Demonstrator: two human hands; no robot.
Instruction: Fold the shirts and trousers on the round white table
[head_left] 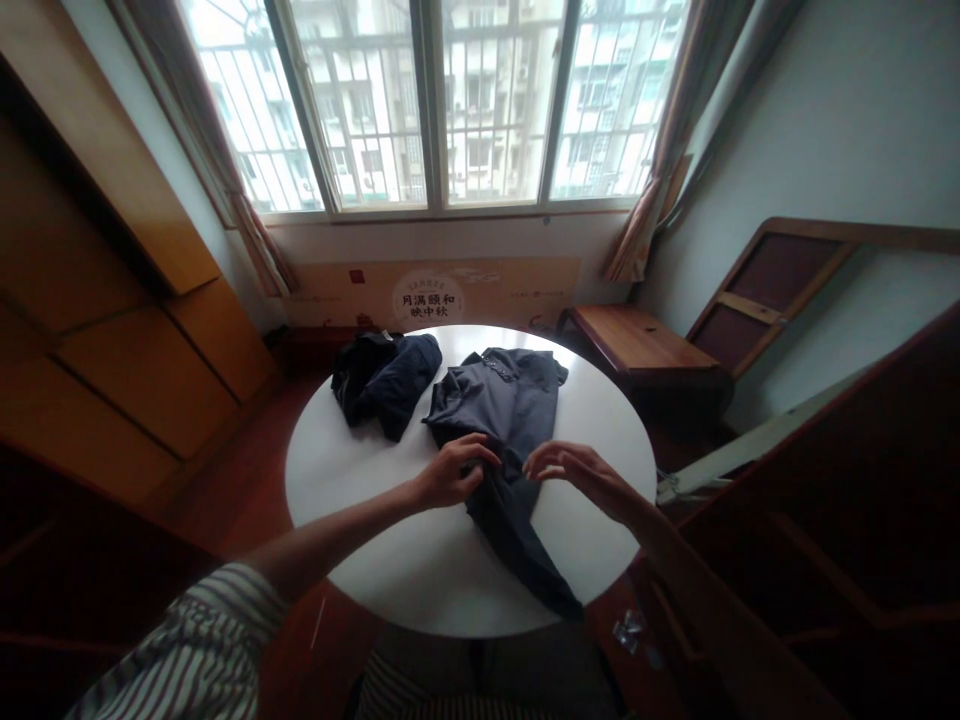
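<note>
A dark grey garment (506, 400) lies partly spread on the round white table (360, 510). One long narrow part of it, a sleeve or a leg, runs toward me to the table's front edge. My left hand (456, 470) is over the garment's left side, fingers loosely bent and the thumb apart from them. Beside the right edge of the cloth hovers my right hand (574, 468), its fingers bent and spread, with nothing visible in them. Whether either hand touches the fabric is hard to tell.
A crumpled pile of dark navy and black clothing (386, 380) sits at the table's back left. Behind the table's right side stands a wooden bench (645, 338). Yellow-brown cabinets (150, 400) line the left wall. Some clear plastic (628, 630) lies on the floor at right.
</note>
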